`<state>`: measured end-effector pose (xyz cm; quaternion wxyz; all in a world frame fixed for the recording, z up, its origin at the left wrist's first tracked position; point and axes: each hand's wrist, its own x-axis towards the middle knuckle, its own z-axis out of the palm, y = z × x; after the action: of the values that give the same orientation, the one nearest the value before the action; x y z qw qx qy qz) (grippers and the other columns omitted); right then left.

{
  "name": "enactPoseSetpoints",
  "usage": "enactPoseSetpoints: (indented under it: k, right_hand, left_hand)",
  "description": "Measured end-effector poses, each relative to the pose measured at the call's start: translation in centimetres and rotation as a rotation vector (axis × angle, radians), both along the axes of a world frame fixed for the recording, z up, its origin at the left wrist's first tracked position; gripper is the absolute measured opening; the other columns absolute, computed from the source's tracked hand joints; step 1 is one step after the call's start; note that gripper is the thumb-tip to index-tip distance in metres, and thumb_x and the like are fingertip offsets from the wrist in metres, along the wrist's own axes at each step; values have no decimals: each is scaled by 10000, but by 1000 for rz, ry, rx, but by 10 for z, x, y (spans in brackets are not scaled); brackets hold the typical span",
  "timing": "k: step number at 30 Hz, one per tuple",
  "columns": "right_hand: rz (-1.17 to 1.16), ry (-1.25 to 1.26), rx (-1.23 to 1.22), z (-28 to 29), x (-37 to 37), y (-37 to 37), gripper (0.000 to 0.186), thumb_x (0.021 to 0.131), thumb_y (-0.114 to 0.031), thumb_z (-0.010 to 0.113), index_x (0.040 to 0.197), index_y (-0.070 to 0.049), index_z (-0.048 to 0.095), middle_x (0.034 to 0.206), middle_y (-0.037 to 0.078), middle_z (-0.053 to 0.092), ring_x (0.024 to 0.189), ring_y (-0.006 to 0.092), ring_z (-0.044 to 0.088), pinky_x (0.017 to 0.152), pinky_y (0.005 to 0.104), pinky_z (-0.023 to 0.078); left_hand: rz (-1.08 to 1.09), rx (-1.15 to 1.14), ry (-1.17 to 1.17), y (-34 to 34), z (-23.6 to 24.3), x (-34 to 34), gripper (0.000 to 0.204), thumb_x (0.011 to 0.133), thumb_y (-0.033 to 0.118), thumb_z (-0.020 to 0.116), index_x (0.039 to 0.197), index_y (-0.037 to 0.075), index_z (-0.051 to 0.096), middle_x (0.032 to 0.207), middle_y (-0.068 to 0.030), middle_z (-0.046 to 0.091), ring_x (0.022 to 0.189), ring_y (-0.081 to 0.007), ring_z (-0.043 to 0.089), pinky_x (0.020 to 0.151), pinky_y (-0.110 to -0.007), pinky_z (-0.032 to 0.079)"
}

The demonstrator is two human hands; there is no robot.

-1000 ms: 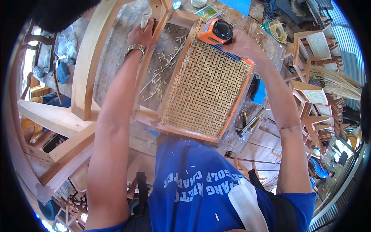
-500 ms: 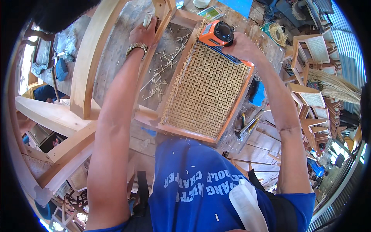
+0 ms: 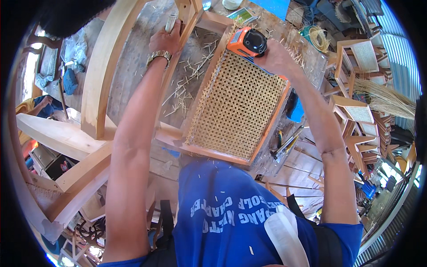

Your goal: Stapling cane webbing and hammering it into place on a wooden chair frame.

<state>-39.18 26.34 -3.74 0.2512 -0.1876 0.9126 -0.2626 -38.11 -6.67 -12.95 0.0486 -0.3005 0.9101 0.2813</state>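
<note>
A panel of woven cane webbing [image 3: 235, 102] lies in a wooden chair frame [image 3: 213, 155] on the workbench. My right hand [image 3: 276, 58] is wrapped round an orange and black staple gun [image 3: 247, 42], whose body sits at the far edge of the cane; its nose is hidden beneath. Farther left, my left hand [image 3: 164, 43] is closed beside an upright rail of the frame. Between its thumb and fingers stands a short, pale, shiny cylindrical piece [image 3: 170, 23], which I cannot name more exactly.
Cut cane bits [image 3: 181, 100] litter the workbench [image 3: 129, 58]. Curved wooden frame parts [image 3: 100, 71] rise at the left, where another person's arm [image 3: 43, 103] shows. Hand tools [image 3: 288, 143] lie at the bench's right edge. Wooden chair frames [image 3: 356, 111] and long fibre strands [image 3: 384, 97] stand farther right.
The staple gun has shifted slightly left and tilted in my right hand. My left hand stays nearly where it was. At the far left, the other person's arm has moved.
</note>
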Motion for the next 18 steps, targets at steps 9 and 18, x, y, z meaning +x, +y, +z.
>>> enactPoseSetpoints:
  k: [9,18]
  right_hand:
    - [-46,-121,-106,18,-2,31,385,781,-99,756,1160,-87,690,874,33,712,802,119,627,786,303,523]
    - [-98,-85,-77,15,-20,22,364,771,-133,740,1127,-68,715,897,101,743,818,181,675,799,331,527]
  left_hand:
    - [48,143,24,-4,8,7,796,825,812,498,1136,122,743,1097,-229,715,1123,-388,654,967,-426,495]
    - [37,88,3,-2,4,5,839,828,832,462,1126,99,743,1094,-247,707,1119,-404,646,965,-451,491]
